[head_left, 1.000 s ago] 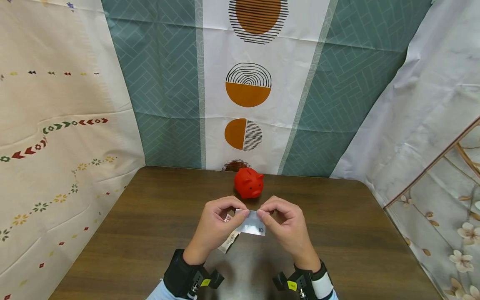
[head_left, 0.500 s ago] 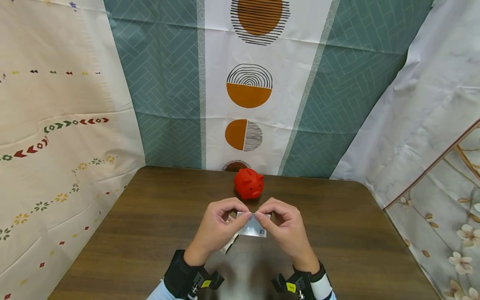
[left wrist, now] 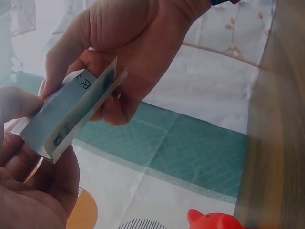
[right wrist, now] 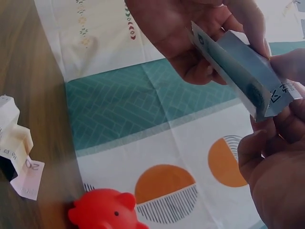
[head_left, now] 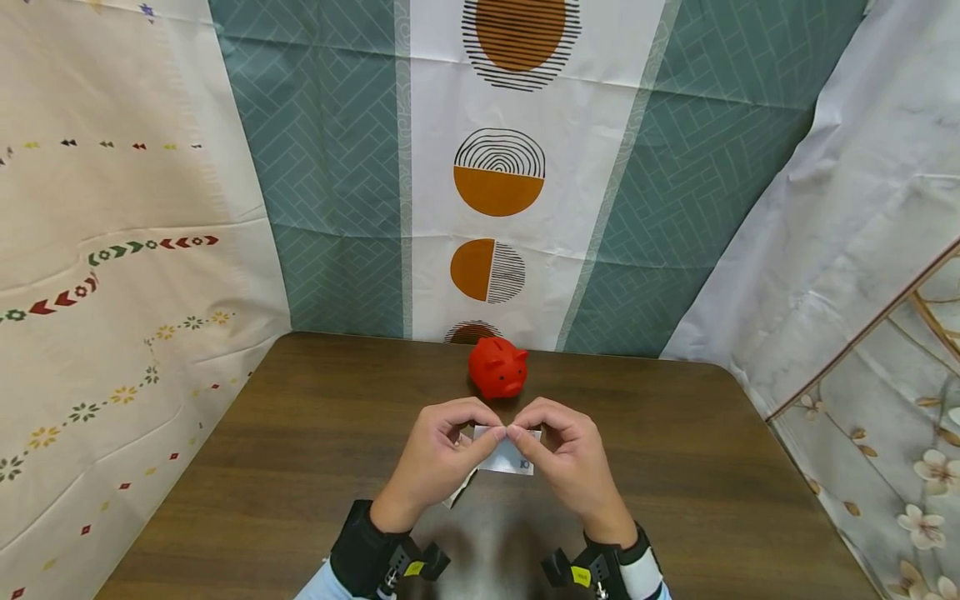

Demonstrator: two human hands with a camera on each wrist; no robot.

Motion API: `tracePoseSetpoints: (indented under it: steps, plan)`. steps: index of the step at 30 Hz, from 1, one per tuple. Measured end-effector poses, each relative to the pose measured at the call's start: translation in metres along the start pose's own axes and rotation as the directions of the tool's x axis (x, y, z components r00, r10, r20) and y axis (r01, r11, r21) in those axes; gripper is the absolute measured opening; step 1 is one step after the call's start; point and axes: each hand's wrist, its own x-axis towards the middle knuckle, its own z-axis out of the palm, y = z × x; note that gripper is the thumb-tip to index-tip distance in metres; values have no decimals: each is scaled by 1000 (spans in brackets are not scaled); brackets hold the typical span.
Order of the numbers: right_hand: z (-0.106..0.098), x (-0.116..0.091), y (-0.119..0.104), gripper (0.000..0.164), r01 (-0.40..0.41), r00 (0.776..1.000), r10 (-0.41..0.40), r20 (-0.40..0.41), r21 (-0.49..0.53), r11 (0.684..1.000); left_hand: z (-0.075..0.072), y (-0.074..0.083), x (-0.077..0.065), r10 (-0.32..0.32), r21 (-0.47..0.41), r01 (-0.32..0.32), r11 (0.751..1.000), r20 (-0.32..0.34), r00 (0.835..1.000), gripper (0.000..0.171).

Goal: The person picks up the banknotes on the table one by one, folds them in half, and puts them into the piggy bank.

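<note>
We are pinching the bluish note between thumb and fingers of our left hand and our right hand, holding it above the table on our side of the red piggy bank; beyond our left hand, a creased pinkish note is lying partly hidden in the head view. Since flaps are standing apart, we are probably working a fold, and the next move is likely calling for aligned edges and even thumb pressure along the crease.
</note>
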Motion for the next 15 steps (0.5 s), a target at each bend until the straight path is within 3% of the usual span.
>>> tracePoseSetpoints:
  steps: [3, 5, 8, 10, 12, 15]
  plan:
    - [2, 0, 1, 18, 8, 999, -9, -54, -22, 1000, 1, 0, 0, -20, 18, 21, 1000, -32, 999, 5]
    - [5, 0, 0, 20, -5, 989, -3, -151, -53, 999, 2, 0, 1, -37, 37, 40, 999, -73, 997, 6]
    - [10, 0, -1, 20, -30, 942, -2, -336, -88, 996, 3, -1, 1, -45, 66, 56, 996, -157, 987, 7]
    - [13, -1, -3, 16, -54, 913, 13, -408, -90, 994, 4, -2, 2, -39, 84, 58, 995, -210, 977, 7]
    - [16, -2, -5, 11, -54, 912, 16, -410, -81, 995, 4, -3, 2, -32, 94, 57, 994, -248, 968, 7]
    - [20, -2, -6, 10, -93, 938, 64, -340, -70, 993, 6, -3, 1, -22, 102, 51, 993, -264, 964, 6]
